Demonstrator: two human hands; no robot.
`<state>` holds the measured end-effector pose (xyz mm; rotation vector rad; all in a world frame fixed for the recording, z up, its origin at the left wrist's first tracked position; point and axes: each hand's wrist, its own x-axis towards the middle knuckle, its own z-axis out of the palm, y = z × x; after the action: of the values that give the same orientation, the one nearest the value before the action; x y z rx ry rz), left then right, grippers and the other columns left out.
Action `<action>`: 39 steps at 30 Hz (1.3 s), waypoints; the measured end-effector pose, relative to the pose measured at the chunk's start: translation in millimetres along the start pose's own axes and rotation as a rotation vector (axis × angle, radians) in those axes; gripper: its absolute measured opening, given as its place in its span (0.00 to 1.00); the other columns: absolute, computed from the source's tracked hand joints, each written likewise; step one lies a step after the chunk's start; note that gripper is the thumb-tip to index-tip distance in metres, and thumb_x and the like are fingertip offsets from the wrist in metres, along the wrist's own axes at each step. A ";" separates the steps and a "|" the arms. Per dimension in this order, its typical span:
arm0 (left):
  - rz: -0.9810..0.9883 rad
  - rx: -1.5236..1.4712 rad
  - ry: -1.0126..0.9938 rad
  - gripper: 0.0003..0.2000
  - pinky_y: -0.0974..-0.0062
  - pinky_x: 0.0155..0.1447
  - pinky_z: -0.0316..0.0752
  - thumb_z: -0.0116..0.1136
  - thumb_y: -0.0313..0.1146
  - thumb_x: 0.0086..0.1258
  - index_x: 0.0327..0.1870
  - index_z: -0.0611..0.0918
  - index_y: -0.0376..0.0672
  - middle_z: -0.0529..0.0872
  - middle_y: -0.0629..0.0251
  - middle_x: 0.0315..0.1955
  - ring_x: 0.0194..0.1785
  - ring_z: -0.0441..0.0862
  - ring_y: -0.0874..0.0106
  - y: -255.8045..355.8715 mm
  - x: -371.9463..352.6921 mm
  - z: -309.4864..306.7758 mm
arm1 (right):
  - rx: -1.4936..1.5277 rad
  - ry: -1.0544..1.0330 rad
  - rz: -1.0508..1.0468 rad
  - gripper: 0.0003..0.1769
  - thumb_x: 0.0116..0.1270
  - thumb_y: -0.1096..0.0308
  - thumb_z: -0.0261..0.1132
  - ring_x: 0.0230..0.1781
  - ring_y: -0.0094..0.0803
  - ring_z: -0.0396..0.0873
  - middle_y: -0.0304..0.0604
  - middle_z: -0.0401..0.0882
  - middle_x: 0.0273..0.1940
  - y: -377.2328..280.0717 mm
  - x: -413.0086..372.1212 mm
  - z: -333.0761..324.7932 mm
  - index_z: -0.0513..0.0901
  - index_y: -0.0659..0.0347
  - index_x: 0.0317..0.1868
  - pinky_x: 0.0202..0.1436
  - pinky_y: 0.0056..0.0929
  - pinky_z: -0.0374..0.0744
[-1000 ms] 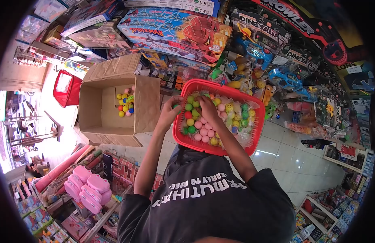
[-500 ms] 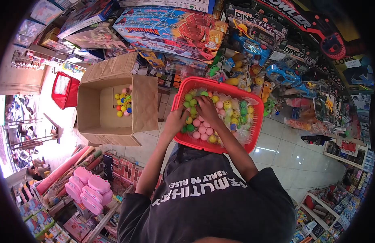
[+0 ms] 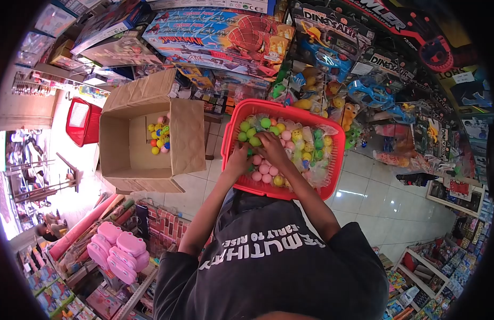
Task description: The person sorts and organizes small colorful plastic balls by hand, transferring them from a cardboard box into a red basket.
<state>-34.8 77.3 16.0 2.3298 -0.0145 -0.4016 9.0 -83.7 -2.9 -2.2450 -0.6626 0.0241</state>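
Note:
A red plastic basket (image 3: 339, 173) in front of my body holds small balls in loose groups. Green balls (image 3: 251, 133) lie toward its far left, and pink balls (image 3: 265, 169) sit nearer to me. Yellow balls with printed faces, some in clear plastic bags (image 3: 317, 140), fill the right half. My left hand (image 3: 238, 161) is inside the basket's left side, fingers curled in among the balls; what they hold is hidden. Beside it, my right hand (image 3: 273, 149) reaches in with bent fingers, closed against a green ball (image 3: 255, 141).
Left of the basket stands an open cardboard box (image 3: 132, 146) with several mixed balls (image 3: 160, 140) inside. Another red basket (image 3: 82, 120) is farther left. Boxed toys (image 3: 220, 40) and packaged toys (image 3: 375, 96) line the far side. Pink cases (image 3: 119, 250) stand at lower left.
My right hand has drawn back toward me, and my left hand has shifted slightly right and nearer to me. The hands are closer together. The view has shifted slightly.

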 end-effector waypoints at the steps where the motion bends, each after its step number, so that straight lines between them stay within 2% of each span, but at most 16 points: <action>1: -0.002 -0.002 0.000 0.21 0.53 0.50 0.72 0.58 0.32 0.56 0.51 0.69 0.40 0.70 0.40 0.48 0.48 0.74 0.42 0.2 2.2 1.0 | 0.078 0.003 0.070 0.20 0.51 0.69 0.64 0.48 0.43 0.71 0.45 0.72 0.44 -2.2 -0.4 -5.0 0.74 0.61 0.47 0.52 0.37 0.71; 4: 0.039 -0.025 0.063 0.19 0.53 0.49 0.72 0.59 0.32 0.56 0.49 0.71 0.39 0.71 0.40 0.47 0.48 0.74 0.42 2.7 6.5 2.5 | 0.257 0.007 0.177 0.20 0.51 0.70 0.64 0.46 0.45 0.73 0.47 0.72 0.44 -4.4 -0.2 -14.4 0.73 0.62 0.47 0.48 0.37 0.74; 8: 0.049 -0.115 0.102 0.19 0.54 0.49 0.72 0.59 0.27 0.55 0.48 0.71 0.37 0.71 0.40 0.46 0.48 0.73 0.43 0.8 17.3 8.8 | 0.178 -0.046 0.166 0.22 0.48 0.68 0.65 0.46 0.45 0.73 0.48 0.72 0.43 -3.0 -2.4 -23.8 0.74 0.62 0.46 0.46 0.40 0.74; 10: 0.089 -0.125 0.123 0.19 0.54 0.49 0.72 0.59 0.25 0.54 0.48 0.71 0.36 0.71 0.39 0.46 0.48 0.73 0.43 -0.6 22.9 11.8 | 0.044 -0.058 0.065 0.23 0.48 0.69 0.66 0.46 0.46 0.73 0.47 0.71 0.45 0.4 -4.7 -20.3 0.73 0.62 0.48 0.47 0.37 0.75; 16: 0.054 -0.079 0.174 0.23 0.55 0.50 0.72 0.58 0.19 0.50 0.49 0.69 0.36 0.70 0.39 0.46 0.50 0.70 0.41 -5.6 27.6 18.9 | 0.036 -0.041 0.083 0.23 0.47 0.67 0.68 0.46 0.47 0.73 0.47 0.72 0.44 -2.4 -9.4 -12.6 0.74 0.61 0.46 0.48 0.38 0.74; 19: 0.022 -0.043 0.143 0.23 0.56 0.50 0.72 0.57 0.18 0.48 0.49 0.70 0.36 0.70 0.39 0.47 0.49 0.71 0.42 -4.0 27.8 16.8 | 0.153 -0.114 0.098 0.21 0.47 0.67 0.68 0.45 0.47 0.74 0.47 0.73 0.41 -1.6 -3.6 -18.5 0.73 0.61 0.42 0.47 0.39 0.74; 22: 0.018 -0.053 0.093 0.22 0.56 0.50 0.72 0.55 0.17 0.48 0.48 0.72 0.36 0.72 0.40 0.46 0.48 0.72 0.43 -4.3 31.0 12.8 | 0.074 -0.087 0.023 0.19 0.46 0.67 0.68 0.42 0.47 0.74 0.47 0.73 0.39 -5.7 -1.8 -21.8 0.73 0.61 0.40 0.45 0.39 0.74; 25: 0.099 -0.081 0.146 0.20 0.57 0.50 0.72 0.54 0.17 0.49 0.47 0.73 0.36 0.74 0.41 0.43 0.47 0.73 0.44 -4.2 25.5 11.0 | 0.101 -0.087 -0.025 0.20 0.46 0.67 0.68 0.42 0.47 0.74 0.46 0.73 0.39 -5.5 -4.2 -19.9 0.74 0.60 0.40 0.45 0.38 0.73; 27: 0.128 -0.103 0.220 0.17 0.56 0.49 0.71 0.49 0.16 0.53 0.46 0.72 0.36 0.73 0.41 0.43 0.47 0.73 0.44 -3.2 20.1 11.2 | 0.105 -0.097 -0.040 0.19 0.46 0.66 0.68 0.42 0.46 0.73 0.46 0.73 0.38 -4.8 -8.4 -15.2 0.74 0.59 0.40 0.45 0.38 0.73; 34: 0.160 -0.242 0.251 0.17 0.57 0.51 0.68 0.46 0.16 0.53 0.46 0.72 0.36 0.74 0.44 0.42 0.47 0.72 0.46 -1.7 16.1 9.5 | -0.086 0.000 0.015 0.18 0.49 0.63 0.66 0.45 0.42 0.70 0.43 0.71 0.37 -8.2 -17.6 3.1 0.75 0.57 0.41 0.49 0.38 0.69; 36: 0.188 -0.221 0.258 0.15 0.59 0.51 0.69 0.47 0.18 0.58 0.47 0.73 0.36 0.76 0.47 0.42 0.47 0.74 0.49 -2.0 15.6 9.0 | -0.096 -0.017 0.039 0.18 0.49 0.63 0.66 0.46 0.42 0.70 0.43 0.72 0.37 -10.3 -17.4 4.5 0.75 0.56 0.41 0.50 0.38 0.68; 39: 0.212 -0.228 0.245 0.15 0.59 0.52 0.69 0.47 0.18 0.58 0.48 0.73 0.36 0.75 0.47 0.42 0.47 0.74 0.49 -3.8 14.4 8.9 | -0.083 -0.039 0.035 0.18 0.49 0.64 0.66 0.46 0.42 0.70 0.43 0.72 0.38 -9.9 -17.5 0.9 0.76 0.56 0.42 0.50 0.38 0.68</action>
<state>-24.1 72.0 3.5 2.1109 -0.0911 -0.0101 -10.8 -85.7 0.0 -2.3410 -0.6559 0.0595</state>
